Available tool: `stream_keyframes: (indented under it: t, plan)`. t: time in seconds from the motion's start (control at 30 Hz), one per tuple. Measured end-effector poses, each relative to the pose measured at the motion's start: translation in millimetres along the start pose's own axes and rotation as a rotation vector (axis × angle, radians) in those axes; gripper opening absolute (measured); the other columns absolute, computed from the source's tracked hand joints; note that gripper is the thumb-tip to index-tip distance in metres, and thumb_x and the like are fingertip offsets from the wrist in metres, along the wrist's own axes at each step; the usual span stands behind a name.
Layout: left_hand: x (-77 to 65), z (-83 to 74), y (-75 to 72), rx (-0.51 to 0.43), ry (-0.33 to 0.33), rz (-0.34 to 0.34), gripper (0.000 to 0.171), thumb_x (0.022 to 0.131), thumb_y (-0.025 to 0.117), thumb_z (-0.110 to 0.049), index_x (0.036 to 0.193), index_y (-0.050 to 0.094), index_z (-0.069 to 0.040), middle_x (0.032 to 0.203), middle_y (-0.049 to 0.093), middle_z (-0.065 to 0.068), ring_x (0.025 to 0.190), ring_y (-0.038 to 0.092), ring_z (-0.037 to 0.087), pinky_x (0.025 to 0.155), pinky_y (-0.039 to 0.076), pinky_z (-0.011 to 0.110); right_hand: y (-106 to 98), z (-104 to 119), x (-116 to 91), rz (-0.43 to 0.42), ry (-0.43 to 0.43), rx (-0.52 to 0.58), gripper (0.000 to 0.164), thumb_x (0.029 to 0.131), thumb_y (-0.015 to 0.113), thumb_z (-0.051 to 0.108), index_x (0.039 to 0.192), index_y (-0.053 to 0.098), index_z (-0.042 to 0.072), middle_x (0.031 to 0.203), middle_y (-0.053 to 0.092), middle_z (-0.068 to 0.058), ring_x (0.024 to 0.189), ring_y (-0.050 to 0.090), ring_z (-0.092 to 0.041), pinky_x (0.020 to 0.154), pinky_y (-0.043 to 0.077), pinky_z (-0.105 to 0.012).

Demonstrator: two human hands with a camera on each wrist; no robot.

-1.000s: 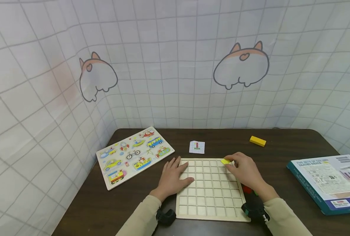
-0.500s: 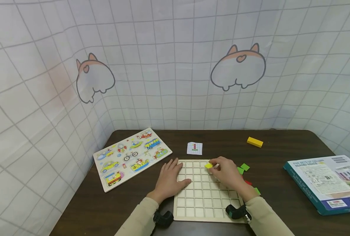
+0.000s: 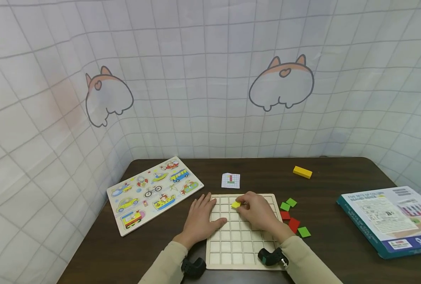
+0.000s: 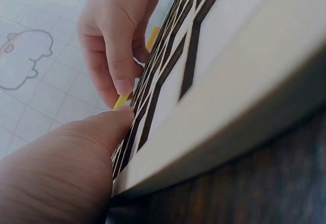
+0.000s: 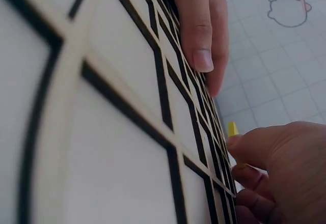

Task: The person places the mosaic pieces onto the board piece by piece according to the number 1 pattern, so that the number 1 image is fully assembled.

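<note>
A pale wooden grid board (image 3: 226,247) lies on the dark table, its square cells edged by raised strips. My right hand (image 3: 258,212) pinches a yellow square tile (image 3: 235,204) between thumb and fingers, close over the cells near the board's far side. In the left wrist view the yellow tile (image 4: 121,101) is tilted on edge under the thumb. Along the board's left edge, my left hand (image 3: 200,221) rests flat with fingers spread and thumb over the cells. Several loose tiles lie right of the board, among them a red tile (image 3: 293,225) and a green tile (image 3: 304,232).
Behind the board lies a small paper card (image 3: 230,180) with a coloured grid pattern. A picture puzzle board (image 3: 153,193) sits at the left, a yellow block (image 3: 302,172) at the back right, and a blue-edged box (image 3: 391,219) at the right. A white grid-patterned cloth surrounds the table.
My right hand has carried the yellow tile leftward across the far part of the board, uncovering the red and green tiles. My left hand has stayed on the board's left edge.
</note>
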State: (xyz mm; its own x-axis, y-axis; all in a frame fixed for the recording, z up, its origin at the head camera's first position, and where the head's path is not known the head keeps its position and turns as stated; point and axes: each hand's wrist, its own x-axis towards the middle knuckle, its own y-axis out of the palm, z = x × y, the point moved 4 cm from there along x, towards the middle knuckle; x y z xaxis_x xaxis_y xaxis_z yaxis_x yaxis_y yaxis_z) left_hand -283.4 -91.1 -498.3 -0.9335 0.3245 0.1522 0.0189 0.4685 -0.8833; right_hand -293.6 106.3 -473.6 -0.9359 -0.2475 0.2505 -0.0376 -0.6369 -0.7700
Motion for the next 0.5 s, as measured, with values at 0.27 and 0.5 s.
stream_keyframes:
  t: [0.27,0.5]
  plan:
    - [-1.5,0.0,-2.4,0.001,0.025,-0.01,0.077,0.089,0.06,-0.059,0.144,0.048,-0.006,0.157,0.03,0.015,0.146,0.022,0.034,0.119,0.014,0.054,5.6,-0.3,-1.5,-0.034,-0.015,-0.027,0.023,0.082,0.078,0.019,0.105,0.075,0.015,0.098,0.065,0.005,0.069,0.048,-0.009,0.064,0.044,-0.029]
    - [-2.5,1.5,-0.8,-0.003,0.014,0.0,0.076,0.089,0.06,-0.059,0.144,0.048,-0.007,0.158,0.029,0.014,0.147,0.021,0.034,0.119,0.013,0.054,9.2,-1.9,-1.6,-0.019,-0.034,-0.022,0.021,0.084,0.076,0.019,0.104,0.076,0.018,0.096,0.061,0.009,0.065,0.046,-0.008,0.059,0.04,-0.026]
